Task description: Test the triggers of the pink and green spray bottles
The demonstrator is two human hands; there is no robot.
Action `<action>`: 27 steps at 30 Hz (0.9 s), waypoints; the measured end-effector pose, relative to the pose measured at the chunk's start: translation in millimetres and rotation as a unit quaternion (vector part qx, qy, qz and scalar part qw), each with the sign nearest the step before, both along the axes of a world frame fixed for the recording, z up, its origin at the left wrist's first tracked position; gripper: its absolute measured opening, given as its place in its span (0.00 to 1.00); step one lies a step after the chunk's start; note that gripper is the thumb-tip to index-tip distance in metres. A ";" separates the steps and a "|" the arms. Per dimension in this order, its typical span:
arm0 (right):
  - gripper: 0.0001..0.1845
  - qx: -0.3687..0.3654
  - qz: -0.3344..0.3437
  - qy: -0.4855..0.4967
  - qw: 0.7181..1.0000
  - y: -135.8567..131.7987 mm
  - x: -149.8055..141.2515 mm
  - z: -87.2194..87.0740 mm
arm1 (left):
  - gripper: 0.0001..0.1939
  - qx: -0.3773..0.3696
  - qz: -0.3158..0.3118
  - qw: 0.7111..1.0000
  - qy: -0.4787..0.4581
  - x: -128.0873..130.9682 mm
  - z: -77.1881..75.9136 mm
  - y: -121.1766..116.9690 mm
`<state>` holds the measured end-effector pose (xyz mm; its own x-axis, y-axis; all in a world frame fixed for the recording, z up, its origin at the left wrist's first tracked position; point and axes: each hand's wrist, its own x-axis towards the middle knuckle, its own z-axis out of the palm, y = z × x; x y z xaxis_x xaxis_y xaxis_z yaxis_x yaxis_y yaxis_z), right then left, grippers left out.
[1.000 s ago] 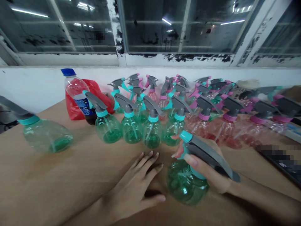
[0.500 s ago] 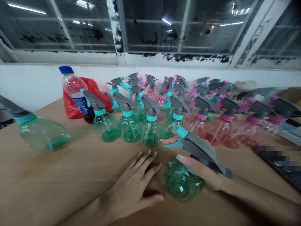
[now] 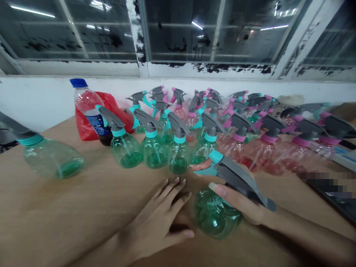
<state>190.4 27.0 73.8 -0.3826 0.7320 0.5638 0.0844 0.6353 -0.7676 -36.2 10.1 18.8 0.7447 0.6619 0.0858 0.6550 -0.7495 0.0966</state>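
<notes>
While the left hand lies palm-down on the desk, fingers loosely spread, the right hand curls its fingers round a tilted green spray bottle toward the near edge; I'd grip it firmly and work the trigger slowly.

The held sprayer partly hides fingers — leftmost bottle cropped at the head, dark slab cropped and pixelated.
</notes>
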 end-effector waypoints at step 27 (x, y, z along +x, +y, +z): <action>0.14 -0.028 0.007 -0.001 1.000 0.2 -0.4 -0.3 | 0.36 -0.008 -0.002 1.000 -0.019 -0.1 -0.7 0.0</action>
<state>190.0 27.1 73.5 -0.3939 0.7572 0.5210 0.0769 0.5920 -0.8023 -36.3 10.1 18.1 0.7433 0.6609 0.1038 0.6482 -0.7498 0.1327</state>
